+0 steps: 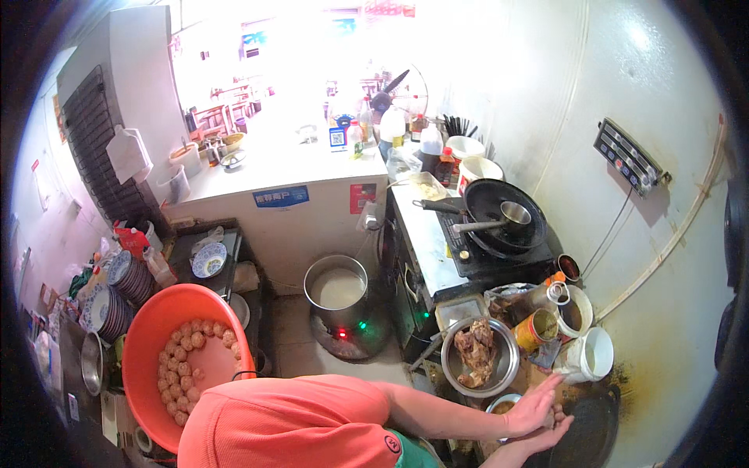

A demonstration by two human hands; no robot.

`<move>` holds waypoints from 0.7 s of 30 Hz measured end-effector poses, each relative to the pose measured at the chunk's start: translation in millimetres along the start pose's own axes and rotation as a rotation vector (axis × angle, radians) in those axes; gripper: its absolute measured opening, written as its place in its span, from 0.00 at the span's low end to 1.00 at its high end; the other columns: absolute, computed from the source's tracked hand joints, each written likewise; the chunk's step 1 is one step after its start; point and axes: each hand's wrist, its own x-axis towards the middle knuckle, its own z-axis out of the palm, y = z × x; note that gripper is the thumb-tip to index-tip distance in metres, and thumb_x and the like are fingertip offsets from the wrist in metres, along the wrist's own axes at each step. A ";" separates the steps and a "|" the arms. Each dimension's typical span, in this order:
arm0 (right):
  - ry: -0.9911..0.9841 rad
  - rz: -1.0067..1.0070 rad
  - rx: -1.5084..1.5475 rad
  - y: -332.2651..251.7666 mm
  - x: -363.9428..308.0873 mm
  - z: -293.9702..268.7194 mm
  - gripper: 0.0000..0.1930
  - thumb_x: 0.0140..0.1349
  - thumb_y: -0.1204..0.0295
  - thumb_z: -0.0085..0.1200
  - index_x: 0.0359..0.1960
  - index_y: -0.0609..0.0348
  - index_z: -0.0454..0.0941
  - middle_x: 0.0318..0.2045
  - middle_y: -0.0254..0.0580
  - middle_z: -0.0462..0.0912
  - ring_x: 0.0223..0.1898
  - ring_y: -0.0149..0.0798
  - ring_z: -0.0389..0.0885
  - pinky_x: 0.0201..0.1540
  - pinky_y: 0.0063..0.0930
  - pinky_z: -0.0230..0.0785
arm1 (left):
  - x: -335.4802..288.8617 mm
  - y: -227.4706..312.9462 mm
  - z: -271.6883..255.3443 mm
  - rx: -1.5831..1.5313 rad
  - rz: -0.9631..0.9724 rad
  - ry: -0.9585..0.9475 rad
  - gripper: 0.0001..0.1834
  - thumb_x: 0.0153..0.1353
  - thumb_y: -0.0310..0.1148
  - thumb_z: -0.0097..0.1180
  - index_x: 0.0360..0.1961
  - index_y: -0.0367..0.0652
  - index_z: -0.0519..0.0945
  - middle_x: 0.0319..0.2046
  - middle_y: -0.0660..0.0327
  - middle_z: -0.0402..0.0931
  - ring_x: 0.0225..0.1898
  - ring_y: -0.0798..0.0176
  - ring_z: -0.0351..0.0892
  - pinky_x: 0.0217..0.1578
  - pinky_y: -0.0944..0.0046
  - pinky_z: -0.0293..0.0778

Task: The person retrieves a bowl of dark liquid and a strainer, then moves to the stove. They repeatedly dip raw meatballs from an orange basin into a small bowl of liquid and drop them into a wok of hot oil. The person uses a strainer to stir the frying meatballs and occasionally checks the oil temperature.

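Observation:
At the lower right my left hand (534, 410) lies over my right hand (537, 444), palms facing. The left fingers are stretched out; the right ones are partly hidden and curl up from below. A small brownish lump (555, 416) shows between them, too covered to name. Just behind the hands is a metal bowl (511, 374) with a large piece of browned meat (476, 352) in it. A smaller bowl (503, 404) is partly hidden by my left hand. Many pale round meatballs (183, 352) lie in a big orange-red basin (226, 300) on the left.
A pot of whitish liquid (335, 290) stands on a burner in the middle. On the right, a black wok (507, 195) with a metal ladle (491, 222) rests on a stove, and white buckets (597, 355) line the wall. Stacked plates (109, 312) stand at the left.

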 end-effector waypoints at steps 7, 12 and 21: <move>-0.250 -0.612 -0.551 24.9 -39.9 23.1 0.19 0.65 0.63 0.48 0.43 0.69 0.81 0.40 0.47 0.84 0.40 0.44 0.80 0.46 0.37 0.75 | 11.7 0.8 0.7 -0.395 -0.458 -0.033 0.27 0.74 0.41 0.30 0.69 0.40 0.61 0.47 0.59 0.74 0.48 0.62 0.72 0.55 0.63 0.68; -0.056 -0.195 -0.261 31.5 -48.4 32.6 0.33 0.55 0.53 0.61 0.53 0.70 0.71 0.48 0.47 0.78 0.51 0.50 0.76 0.58 0.48 0.67 | 3.8 -17.0 -7.1 0.265 0.274 0.041 0.28 0.72 0.36 0.31 0.70 0.36 0.58 0.65 0.47 0.64 0.68 0.48 0.60 0.69 0.54 0.52; -0.418 -0.341 -0.180 16.0 -51.3 33.7 0.18 0.71 0.64 0.42 0.22 0.58 0.63 0.26 0.43 0.72 0.35 0.42 0.74 0.46 0.38 0.69 | -5.6 -28.8 -9.8 -0.697 -0.673 -0.058 0.26 0.72 0.39 0.33 0.63 0.32 0.66 0.62 0.49 0.67 0.60 0.57 0.69 0.63 0.57 0.61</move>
